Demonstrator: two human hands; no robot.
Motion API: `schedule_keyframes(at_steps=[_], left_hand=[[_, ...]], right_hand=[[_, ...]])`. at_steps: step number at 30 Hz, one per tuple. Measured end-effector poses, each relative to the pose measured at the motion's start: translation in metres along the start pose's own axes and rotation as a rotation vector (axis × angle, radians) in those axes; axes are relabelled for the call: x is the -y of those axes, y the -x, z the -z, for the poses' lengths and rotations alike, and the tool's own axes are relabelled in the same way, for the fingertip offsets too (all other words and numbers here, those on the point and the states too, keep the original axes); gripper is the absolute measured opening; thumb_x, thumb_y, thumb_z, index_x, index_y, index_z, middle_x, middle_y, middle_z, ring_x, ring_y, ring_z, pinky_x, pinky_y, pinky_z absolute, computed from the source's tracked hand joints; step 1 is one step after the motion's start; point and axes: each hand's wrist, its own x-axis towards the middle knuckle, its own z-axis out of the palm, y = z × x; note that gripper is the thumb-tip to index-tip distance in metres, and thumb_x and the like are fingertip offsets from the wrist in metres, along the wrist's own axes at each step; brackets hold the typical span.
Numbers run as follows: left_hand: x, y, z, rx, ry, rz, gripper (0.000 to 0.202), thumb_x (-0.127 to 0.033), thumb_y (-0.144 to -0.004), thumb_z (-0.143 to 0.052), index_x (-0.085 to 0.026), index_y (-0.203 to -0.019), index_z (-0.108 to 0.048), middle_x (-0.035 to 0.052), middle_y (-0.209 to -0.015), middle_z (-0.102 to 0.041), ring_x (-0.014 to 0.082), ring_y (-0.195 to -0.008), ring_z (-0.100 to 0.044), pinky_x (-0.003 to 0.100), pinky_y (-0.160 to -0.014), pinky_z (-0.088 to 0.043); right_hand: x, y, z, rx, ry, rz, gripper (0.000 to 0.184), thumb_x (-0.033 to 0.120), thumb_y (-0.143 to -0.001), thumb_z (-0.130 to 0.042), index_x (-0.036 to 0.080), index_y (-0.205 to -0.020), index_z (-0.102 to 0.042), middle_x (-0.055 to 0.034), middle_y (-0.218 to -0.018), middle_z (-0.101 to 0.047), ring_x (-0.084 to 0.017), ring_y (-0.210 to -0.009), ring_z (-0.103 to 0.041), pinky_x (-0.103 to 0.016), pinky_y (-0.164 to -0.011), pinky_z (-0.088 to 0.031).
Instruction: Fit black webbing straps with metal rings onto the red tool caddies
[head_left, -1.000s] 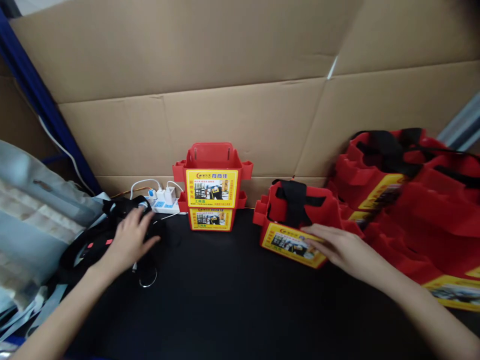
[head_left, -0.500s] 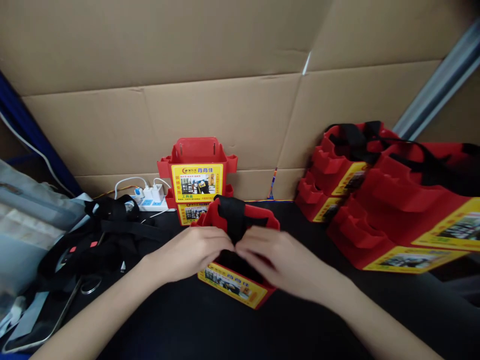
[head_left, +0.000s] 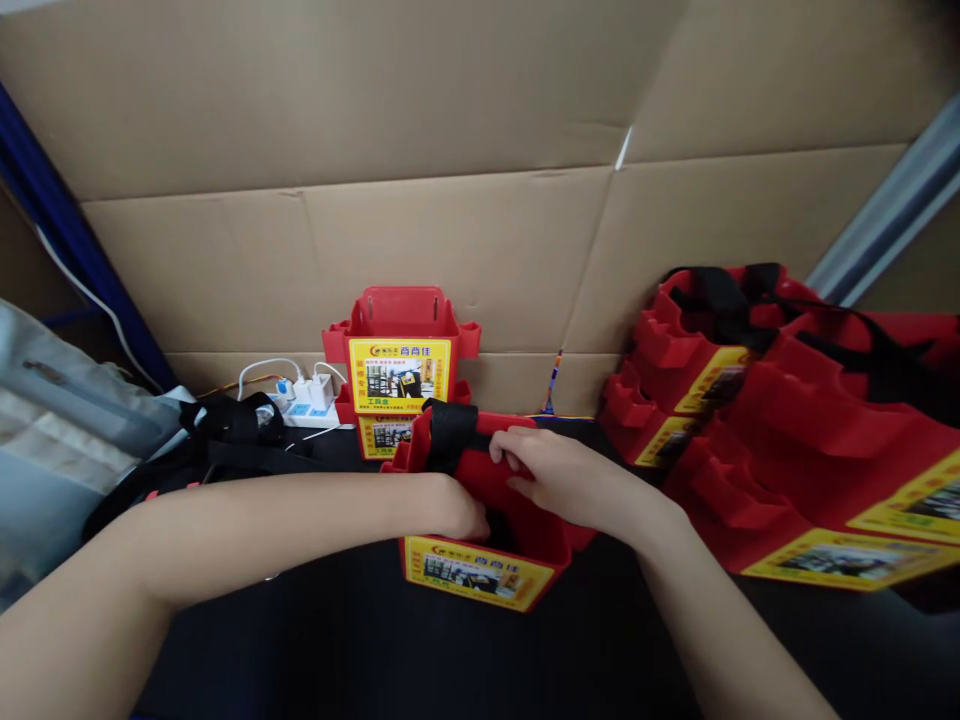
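Observation:
A red plastic tool box [head_left: 551, 545] with a yellow picture label stands in front of me, turned slightly. A black webbing strap [head_left: 452, 432] is looped over the left part of its back wall. My left hand [head_left: 457, 510] reaches down inside the box, its fingers hidden within. At the right part of the back wall, my right hand [head_left: 536, 465] has its fingers bent, with a gap between thumb and index finger. Dark material, probably more strap, lies inside the box beside my left hand.
Behind stand two stacked red tool boxes [head_left: 401, 375] without straps. More stacked boxes [head_left: 795, 450] with black straps fill the right. A white power strip [head_left: 307, 408] with plugs, loose black straps [head_left: 232, 430] and a grey bag [head_left: 67, 420] lie left. A cardboard wall [head_left: 450, 250] closes the back.
My hands, together over the strap before, are now apart. The left has gone down into the box, and the right has moved to the back wall's right side. The strap's upper loop sits further left.

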Motion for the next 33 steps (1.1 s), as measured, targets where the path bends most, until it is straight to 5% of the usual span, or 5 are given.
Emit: schedule_keyframes(at_steps=[6, 13, 19, 27, 33], left_hand=[[-0.004, 0.036, 0.062, 0.136, 0.117, -0.197, 0.012, -0.021, -0.072, -0.059, -0.015, -0.062, -0.060, -0.0008, -0.051, -0.056, 0.0112, -0.047, -0.051, 0.021, -0.045, -0.038], [0.011, 0.080, 0.090, -0.797, 0.620, -0.099, 0.023, -0.027, -0.083, -0.047, -0.014, -0.064, -0.052, -0.0061, -0.044, -0.040, 0.0047, -0.042, -0.036, 0.017, -0.044, -0.031], [0.049, 0.094, 0.094, -1.170, 0.692, 0.119, 0.020, -0.023, -0.079, -0.048, -0.014, -0.061, -0.047, -0.0050, -0.046, -0.038, 0.0047, -0.039, -0.034, 0.017, -0.039, -0.026], [0.024, 0.107, 0.085, -0.747, -0.116, 0.088, 0.053, -0.021, -0.074, -0.057, -0.020, -0.125, -0.042, 0.0076, -0.125, -0.045, 0.0226, -0.117, -0.041, 0.038, -0.098, -0.036], [-0.016, 0.079, 0.065, -0.580, -0.006, -0.167, 0.021, -0.028, -0.083, -0.051, -0.019, -0.097, -0.063, 0.0055, -0.101, -0.058, 0.0170, -0.091, -0.056, 0.030, -0.079, -0.048]], right_hand=[[-0.004, 0.003, 0.017, 0.012, -0.246, 0.027, 0.026, 0.026, -0.088, -0.036, 0.020, -0.100, -0.058, -0.0050, -0.096, -0.063, -0.018, -0.087, -0.058, -0.030, -0.078, -0.043], [0.010, -0.005, 0.017, 0.219, -0.868, 0.153, 0.037, 0.039, -0.085, -0.044, 0.015, -0.113, -0.049, -0.0024, -0.086, -0.064, -0.014, -0.081, -0.060, -0.027, -0.074, -0.046], [0.001, -0.014, 0.007, 0.337, -0.883, 0.184, 0.028, 0.039, -0.081, -0.051, 0.012, -0.082, -0.056, -0.0026, -0.076, -0.061, -0.013, -0.074, -0.058, -0.026, -0.068, -0.044], [-0.002, -0.013, 0.009, 0.282, -0.938, 0.151, 0.048, 0.032, -0.073, -0.062, 0.016, -0.114, -0.043, 0.0003, -0.082, -0.052, -0.010, -0.071, -0.051, -0.022, -0.064, -0.044], [-0.004, -0.013, 0.008, 0.343, -1.074, 0.307, 0.037, 0.024, -0.086, -0.044, 0.013, -0.120, -0.035, -0.0030, -0.087, -0.054, -0.010, -0.076, -0.054, -0.026, -0.073, -0.044]])
